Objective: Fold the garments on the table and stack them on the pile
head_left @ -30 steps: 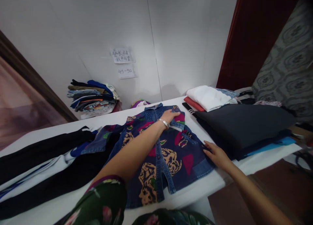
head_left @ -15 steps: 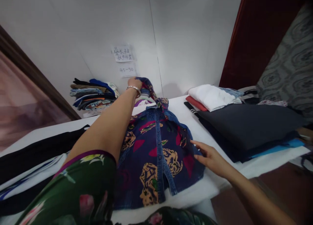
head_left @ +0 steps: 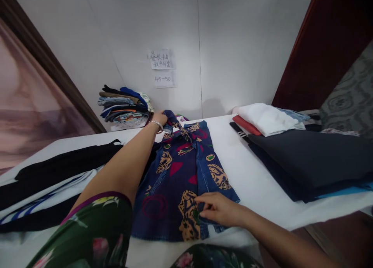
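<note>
Across the far side of the room rises a pale, seamed wall (head_left: 247, 46), and the tabletop (head_left: 262, 194), covered in white, runs along its foot. A pinkish curtain (head_left: 35, 89) hangs at the far left; a dark red panel (head_left: 311, 62) leans through the view at the far right. Dark folded garments (head_left: 320, 159) lie on the right, and black garments (head_left: 70, 163) stretch along the left (a white one with blue stripes shows between them). The patterned shirt (head_left: 177, 182) lies in the middle, hem toward the near edge. Beyond it, to the left, is a stack of folded clothes (head_left: 125, 105). The left hand (head_left: 159, 119), reaching to the far end of the shirt, is closed around a sleeve. The right hand (head_left: 220, 209) is half curled over the near part of the shirt, thumb and forefinger slightly parted; whether it grips cloth I cannot tell. Smallest is the silvery bracelet (head_left: 157, 124) on the left wrist.
</note>
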The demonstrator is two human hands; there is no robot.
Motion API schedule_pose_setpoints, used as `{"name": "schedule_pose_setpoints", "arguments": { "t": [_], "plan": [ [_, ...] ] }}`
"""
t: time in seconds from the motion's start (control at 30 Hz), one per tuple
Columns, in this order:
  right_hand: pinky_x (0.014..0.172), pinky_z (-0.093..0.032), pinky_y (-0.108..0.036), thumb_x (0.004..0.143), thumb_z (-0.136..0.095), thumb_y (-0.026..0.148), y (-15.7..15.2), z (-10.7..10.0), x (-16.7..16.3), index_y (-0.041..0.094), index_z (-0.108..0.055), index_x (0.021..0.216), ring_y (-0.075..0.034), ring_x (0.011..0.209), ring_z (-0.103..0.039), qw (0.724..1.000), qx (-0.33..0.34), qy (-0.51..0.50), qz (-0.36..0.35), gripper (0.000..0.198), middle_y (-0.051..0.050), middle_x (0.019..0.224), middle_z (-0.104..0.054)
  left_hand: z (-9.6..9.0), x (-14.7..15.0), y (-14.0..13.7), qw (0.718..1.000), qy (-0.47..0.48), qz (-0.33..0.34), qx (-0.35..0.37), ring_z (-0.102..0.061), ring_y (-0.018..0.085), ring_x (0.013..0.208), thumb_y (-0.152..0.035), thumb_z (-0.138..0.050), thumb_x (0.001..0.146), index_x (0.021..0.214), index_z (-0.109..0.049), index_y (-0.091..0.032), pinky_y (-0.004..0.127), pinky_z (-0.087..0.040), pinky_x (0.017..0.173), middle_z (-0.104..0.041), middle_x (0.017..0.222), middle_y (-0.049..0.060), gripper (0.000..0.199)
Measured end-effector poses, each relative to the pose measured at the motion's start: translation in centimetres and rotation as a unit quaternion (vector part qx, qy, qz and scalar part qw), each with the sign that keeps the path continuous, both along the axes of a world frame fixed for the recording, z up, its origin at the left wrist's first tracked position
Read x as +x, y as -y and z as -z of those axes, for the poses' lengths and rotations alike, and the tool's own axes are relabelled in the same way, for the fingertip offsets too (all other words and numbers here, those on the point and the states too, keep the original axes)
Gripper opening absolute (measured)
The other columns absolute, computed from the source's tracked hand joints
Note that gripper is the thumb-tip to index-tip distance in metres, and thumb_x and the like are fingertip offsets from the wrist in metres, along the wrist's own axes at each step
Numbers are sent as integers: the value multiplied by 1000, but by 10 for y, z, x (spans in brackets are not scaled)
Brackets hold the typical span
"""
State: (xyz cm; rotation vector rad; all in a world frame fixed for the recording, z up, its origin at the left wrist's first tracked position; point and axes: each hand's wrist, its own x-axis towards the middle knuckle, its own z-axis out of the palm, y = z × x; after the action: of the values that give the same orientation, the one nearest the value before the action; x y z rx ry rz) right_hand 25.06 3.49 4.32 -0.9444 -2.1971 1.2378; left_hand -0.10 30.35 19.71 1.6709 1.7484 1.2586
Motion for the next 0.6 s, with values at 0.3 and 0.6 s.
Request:
{"name": "schedule_pose_setpoints", "arguments": {
  "t": [0.3,0.6],
  "plan": [
    [111,-21,-61,86,-56,37,-26,29,31,18,-52,134,-33,139,-28,960,195,171,106,51,-15,146,-40,24,-26,10,990,-111,-80,-25,-61,26,95,-5,-57,73,100,-65,-6,34,-46,83,-68,101,17,28],
    [112,-29,-55,92,-48,34,-9,51,62,25,-50,134,-26,138,-32,952,250,63,164,44,-10,143,-45,102,36,129,941,-278,191,31,-59,19,91,-37,-53,87,92,-67,-17,31,-43,85,-67,94,6,24]
  ]
}}
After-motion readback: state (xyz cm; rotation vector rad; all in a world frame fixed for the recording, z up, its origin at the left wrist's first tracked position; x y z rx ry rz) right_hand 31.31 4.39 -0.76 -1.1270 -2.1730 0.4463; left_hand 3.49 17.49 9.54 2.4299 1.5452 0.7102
